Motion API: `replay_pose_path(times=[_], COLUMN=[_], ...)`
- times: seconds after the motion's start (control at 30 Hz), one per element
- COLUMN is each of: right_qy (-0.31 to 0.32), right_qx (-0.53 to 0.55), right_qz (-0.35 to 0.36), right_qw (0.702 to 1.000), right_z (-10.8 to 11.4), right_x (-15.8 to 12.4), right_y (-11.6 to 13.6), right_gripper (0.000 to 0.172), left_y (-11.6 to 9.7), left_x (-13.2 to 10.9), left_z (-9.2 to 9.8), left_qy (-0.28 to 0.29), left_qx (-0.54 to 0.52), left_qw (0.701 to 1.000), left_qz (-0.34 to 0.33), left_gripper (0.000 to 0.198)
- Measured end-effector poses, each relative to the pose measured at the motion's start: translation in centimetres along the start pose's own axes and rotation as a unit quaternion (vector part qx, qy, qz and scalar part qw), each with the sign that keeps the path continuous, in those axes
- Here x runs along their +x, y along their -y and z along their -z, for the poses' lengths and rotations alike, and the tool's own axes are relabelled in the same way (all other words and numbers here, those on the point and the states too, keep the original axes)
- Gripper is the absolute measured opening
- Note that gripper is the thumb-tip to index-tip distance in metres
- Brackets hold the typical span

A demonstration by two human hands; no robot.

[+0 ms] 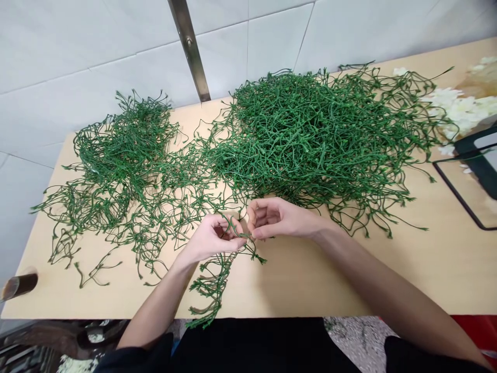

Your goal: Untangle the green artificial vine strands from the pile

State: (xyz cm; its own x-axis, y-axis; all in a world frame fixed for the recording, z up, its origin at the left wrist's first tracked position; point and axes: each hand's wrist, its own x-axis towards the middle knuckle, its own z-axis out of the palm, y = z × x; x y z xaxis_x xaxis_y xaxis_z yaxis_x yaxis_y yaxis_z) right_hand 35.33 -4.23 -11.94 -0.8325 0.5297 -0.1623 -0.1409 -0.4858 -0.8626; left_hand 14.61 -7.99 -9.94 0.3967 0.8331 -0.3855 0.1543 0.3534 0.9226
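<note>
"So, what have the hands got hold of?"

"Clearly, the left hand (223, 235) has a green strand (232, 226) between its thumb and fingers, with part of it looping up over the fingertips. Below it a cluster of green sprigs (212, 295) trails toward the viewer, its lower end reaching the front edge of the table (295, 280). Whether the two are joined, I can't tell."

"And the right hand (267, 220)?"

"Its fingers are curled, with thumb and forefinger close together, right beside the left fingertips. A bit of green shows near the thumb, but I can't tell whether it's gripped."

"Where's the rest of the greenery?"

"Mostly behind the hands. A large heap of green stems (310, 134) spreads over the middle and right of the table, just beyond the right hand. A smaller heap (126, 142) lies at the far left, and loose stems (155, 223) are scattered between it and the left hand. A few stray stems (99, 270) lie nearer the front, at the left."

"Anything beside those?"

"White flowers (462, 109) sit at the right end, past the large heap, with a black-rimmed object (479, 166) near them; it's cut off by the edge of view. Behind the table stands a pale tiled wall (279, 41), and a metal strip (190, 49) runs down it to the tabletop."
</note>
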Motion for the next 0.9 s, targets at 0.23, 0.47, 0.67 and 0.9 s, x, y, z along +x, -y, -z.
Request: replay_pose_path(times=[0.23,0.47,0.67,0.9], right_qy=[0.025,0.019,-0.022,-0.011], right_qx=[0.105,0.035,-0.076,-0.116], right_qz=[-0.024,-0.053,-0.053,-0.054], right_qw=[0.994,0.998,0.996,0.992], right_z=[-1.1,-0.8,-1.0,-0.6], right_x=[0.6,0.6,0.3,-0.3], right_y=[-0.5,-0.3,0.4,0.8], right_gripper=[0.030,0.035,0.034,0.026], left_y=[0.4,0.2,0.3,0.1], left_x=[-0.2,-0.4,-0.3,-0.1], left_z=[-0.2,-0.4,-0.4,0.3], left_qy=[-0.008,-0.015,0.006,0.048], left_qx=[0.019,0.047,0.040,0.030], left_qw=[1.000,0.999,0.999,0.997], left_qz=[-0.004,0.002,0.009,0.046], left_gripper=[0.006,0.007,0.011,0.026])
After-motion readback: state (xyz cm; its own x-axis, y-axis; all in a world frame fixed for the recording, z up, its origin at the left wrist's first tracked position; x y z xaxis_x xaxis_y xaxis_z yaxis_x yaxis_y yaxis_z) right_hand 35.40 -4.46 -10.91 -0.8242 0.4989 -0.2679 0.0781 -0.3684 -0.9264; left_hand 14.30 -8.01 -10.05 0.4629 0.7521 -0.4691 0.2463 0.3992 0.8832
